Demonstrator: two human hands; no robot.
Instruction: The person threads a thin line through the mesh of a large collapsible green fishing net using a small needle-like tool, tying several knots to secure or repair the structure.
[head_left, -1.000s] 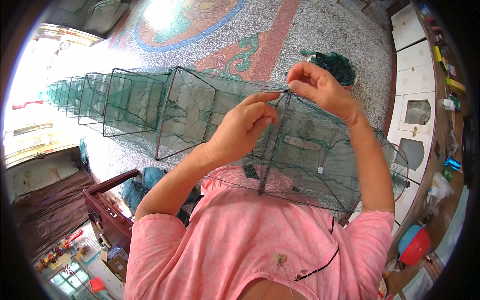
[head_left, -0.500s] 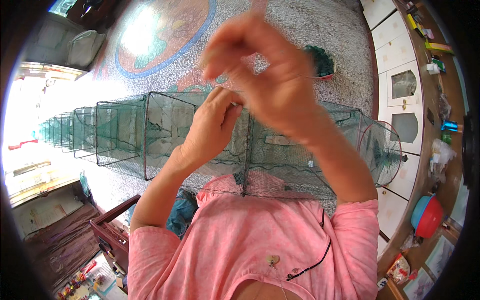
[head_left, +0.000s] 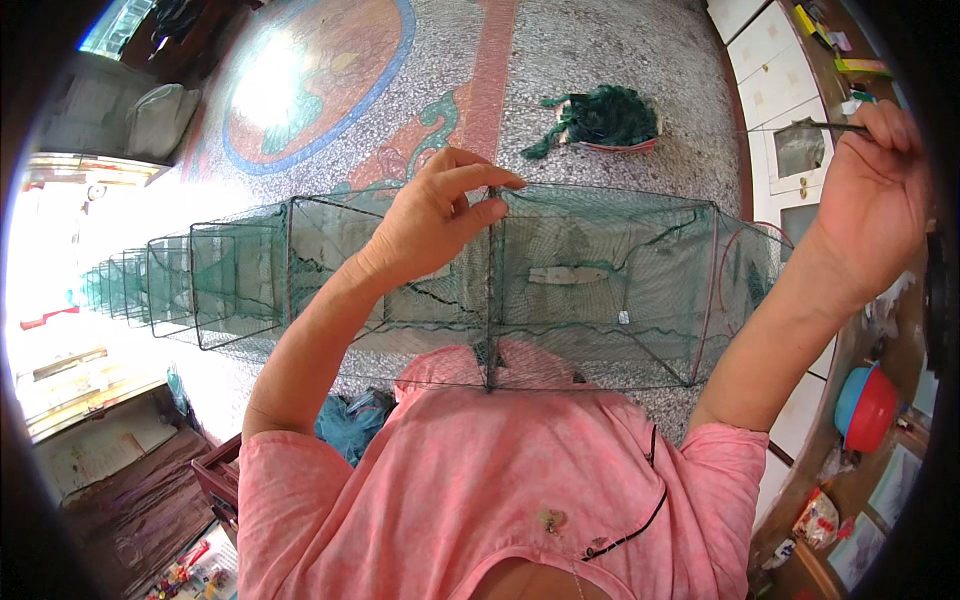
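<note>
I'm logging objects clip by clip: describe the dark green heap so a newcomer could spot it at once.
Find the long green net trap stretched across the picture. Above its right half, to the right of the reddish floor stripe, is the dark green heap. Unlike the see-through, framed trap, it is dense, tangled and frameless.

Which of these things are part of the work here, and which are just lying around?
Likely in use:
Long, dark-framed green mesh net, left hand at its upper edge
Thin dark stick-like tool, held in the right hand
Tangled dark green strands, untouched, perhaps related by colour

Apparently lying about:
Round red-and-blue plastic-looking bowls
Crumpled blue bundle, material unclear
</note>
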